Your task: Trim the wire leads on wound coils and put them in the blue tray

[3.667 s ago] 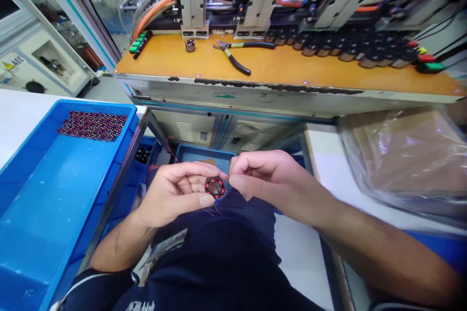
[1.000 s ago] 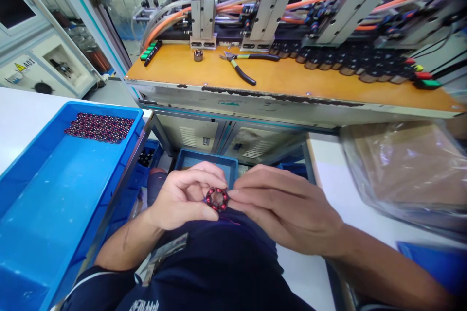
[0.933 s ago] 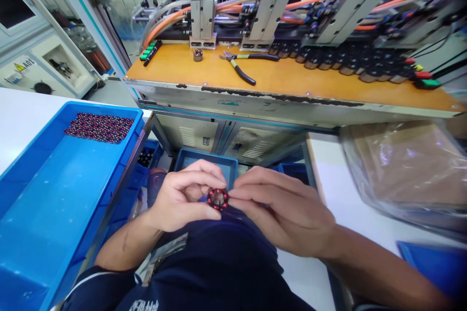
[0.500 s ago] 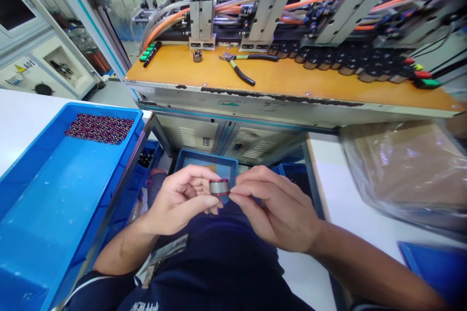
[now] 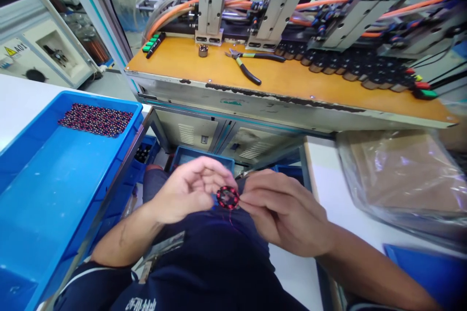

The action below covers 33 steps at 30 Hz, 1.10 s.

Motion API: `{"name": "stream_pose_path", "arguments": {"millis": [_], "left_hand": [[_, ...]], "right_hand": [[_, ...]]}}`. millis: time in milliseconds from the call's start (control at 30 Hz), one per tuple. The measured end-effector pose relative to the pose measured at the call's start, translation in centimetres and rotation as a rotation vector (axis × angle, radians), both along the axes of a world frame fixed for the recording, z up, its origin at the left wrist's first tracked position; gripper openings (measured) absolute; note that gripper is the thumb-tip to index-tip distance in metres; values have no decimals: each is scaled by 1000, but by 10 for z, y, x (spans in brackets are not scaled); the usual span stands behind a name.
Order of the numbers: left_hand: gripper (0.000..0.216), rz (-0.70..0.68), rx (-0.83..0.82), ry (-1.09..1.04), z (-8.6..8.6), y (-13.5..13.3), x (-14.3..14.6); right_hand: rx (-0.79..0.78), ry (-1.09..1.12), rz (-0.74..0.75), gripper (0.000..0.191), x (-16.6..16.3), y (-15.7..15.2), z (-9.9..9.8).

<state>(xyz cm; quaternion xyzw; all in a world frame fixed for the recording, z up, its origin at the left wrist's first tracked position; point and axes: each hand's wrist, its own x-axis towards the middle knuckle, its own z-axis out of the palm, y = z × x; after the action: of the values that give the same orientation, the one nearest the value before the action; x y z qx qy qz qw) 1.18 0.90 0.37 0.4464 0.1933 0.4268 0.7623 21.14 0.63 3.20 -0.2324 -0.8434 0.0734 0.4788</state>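
Note:
A small ring-shaped motor stator with red and black windings is held up in front of my body, its round face turned toward me. My right hand pinches its right edge between thumb and fingers. On the other side, my left hand has its fingers loosely curved behind and above the stator, with the thumb apart from them. Whether those left fingertips touch it I cannot tell. A thin red wire hangs below the stator.
To the left, a blue bin holds many stators. Cutting pliers, a single stator and rows of dark cylindrical parts sit on the orange machine bench. A plastic-wrapped carton lies at right.
The stator has turned from side-on to face-on. My left thumb and fingers have come away from its side, while my right hand keeps its pinch. The camera view has shifted slightly.

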Motion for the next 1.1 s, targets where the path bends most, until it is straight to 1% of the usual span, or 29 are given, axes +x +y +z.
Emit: {"name": "stream_pose_path", "arguments": {"millis": [67, 100, 133, 233, 300, 400, 467, 533, 600, 667, 733, 767, 800, 833, 967, 1033, 1100], "left_hand": [[34, -158, -77, 88, 4, 1, -1], [30, -194, -91, 100, 5, 1, -1], [27, -188, -89, 93, 6, 0, -1], [23, -47, -34, 44, 6, -2, 1], [26, 26, 6, -5, 4, -4, 3], [33, 116, 100, -115, 0, -4, 7], [39, 154, 149, -204, -3, -3, 8], [43, 150, 108, -246, -6, -1, 7], [45, 80, -9, -185, -8, 0, 6], [48, -86, -108, -81, -8, -1, 5], [45, -255, -138, -34, -7, -3, 4], [42, -288, -127, -40, -7, -4, 4], [38, -282, -106, -55, -6, -5, 4], [35, -243, -80, -72, -6, -7, 4], [28, -18, -2, -152, -7, -9, 7], [32, 73, 20, -197, -7, -7, 8], [43, 125, 18, -229, -7, -5, 8]], "right_hand": [[20, -22, 4, 5, 1, 0, -1], [28, -35, -2, 5, 1, 0, 0], [36, -45, -22, 4, 0, 0, 1], [45, -75, -115, 5, -1, 1, 4], [7, -102, -162, 6, -1, 1, 6], [-39, -123, -187, 7, 0, 1, 7], [-40, -104, -182, 7, 1, 1, 7], [-43, -129, -111, 8, 2, 2, 8], [-53, -184, -17, 12, 3, 2, 10], [-74, -213, 31, 15, 3, 0, 12], [-69, -191, 2, 16, 3, -2, 14], [-52, -184, -14, 17, 3, -3, 14], [-38, -190, -31, 17, 3, -4, 14], [-31, -210, -48, 17, 4, -4, 13], [-52, -260, -192, 12, 4, -4, 9], [-66, -229, -248, 10, 4, -3, 10], [-75, -229, -215, 8, 3, -2, 14]]}}
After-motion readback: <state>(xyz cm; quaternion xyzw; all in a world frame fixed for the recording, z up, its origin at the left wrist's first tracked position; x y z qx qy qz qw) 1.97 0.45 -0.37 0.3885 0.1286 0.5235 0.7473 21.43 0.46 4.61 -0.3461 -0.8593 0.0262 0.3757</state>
